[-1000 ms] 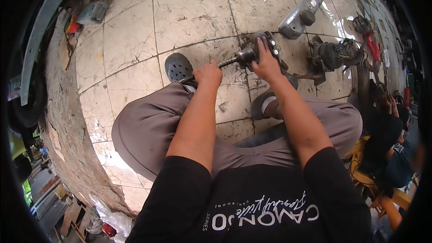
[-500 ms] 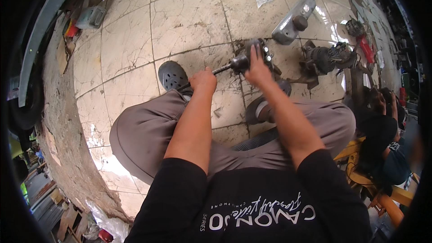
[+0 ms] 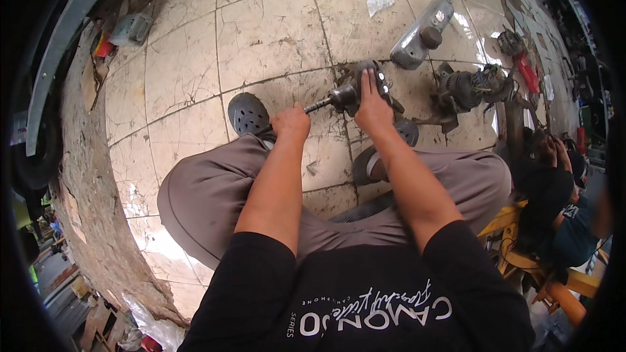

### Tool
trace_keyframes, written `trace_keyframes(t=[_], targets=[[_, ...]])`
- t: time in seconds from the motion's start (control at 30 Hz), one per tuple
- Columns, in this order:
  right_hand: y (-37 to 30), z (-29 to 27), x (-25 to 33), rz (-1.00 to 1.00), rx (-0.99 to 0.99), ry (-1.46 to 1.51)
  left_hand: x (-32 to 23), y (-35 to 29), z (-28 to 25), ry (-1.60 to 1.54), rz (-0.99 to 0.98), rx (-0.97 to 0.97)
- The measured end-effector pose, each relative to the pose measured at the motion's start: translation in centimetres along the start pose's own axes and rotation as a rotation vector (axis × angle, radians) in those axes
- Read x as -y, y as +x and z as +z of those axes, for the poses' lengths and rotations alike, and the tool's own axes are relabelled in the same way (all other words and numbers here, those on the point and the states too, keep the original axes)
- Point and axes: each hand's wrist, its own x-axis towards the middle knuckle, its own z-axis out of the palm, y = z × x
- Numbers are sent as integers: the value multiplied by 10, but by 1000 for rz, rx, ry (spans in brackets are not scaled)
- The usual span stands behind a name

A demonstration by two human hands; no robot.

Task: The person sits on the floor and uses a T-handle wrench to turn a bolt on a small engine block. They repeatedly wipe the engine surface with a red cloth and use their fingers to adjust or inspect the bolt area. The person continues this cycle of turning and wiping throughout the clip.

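Observation:
My left hand [image 3: 291,122] is closed round a dark metal shaft [image 3: 317,105], whose other end shows past my fist near my left shoe. The shaft runs into a greasy, dark metal part [image 3: 345,96] with a round collar and a few shiny spots. On top of that part lies my right hand [image 3: 374,109], its front fingers stretched out flat along it; the other fingers are partly hidden. The part sits on the floor between my dark clogs [image 3: 248,115].
Beyond my right hand stand a grey metal cover [image 3: 417,42] with a round cap and a dirty alternator-like unit [image 3: 462,90]. White scrap [image 3: 379,2] lies farther off. A clear box [image 3: 131,27] is at far left. Another person [image 3: 554,202] sits at right by a yellow frame [image 3: 508,234].
My right hand's fingers were smeared by motion and now lie still and straight on the metal part. My left hand keeps its grip on the shaft, and the whole view has shifted slightly.

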Motion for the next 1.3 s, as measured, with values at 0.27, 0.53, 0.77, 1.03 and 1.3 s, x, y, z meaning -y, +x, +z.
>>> trace_keyframes(t=[0.27,0.53,0.77,1.03,1.3], targets=[[-13,-12,12,22,36,-31,5,7,5,-25,-17,-46],[-10,-10,21,52,22,8,9,6,11,-21,-19,-92],[1,6,8,28,-46,24,5,4,12,-14,-10,-61],[25,-13,9,64,51,35,3,7,6,-56,-12,-13],[19,-62,-34,55,-372,430,4,9,6,-61,-31,-7]])
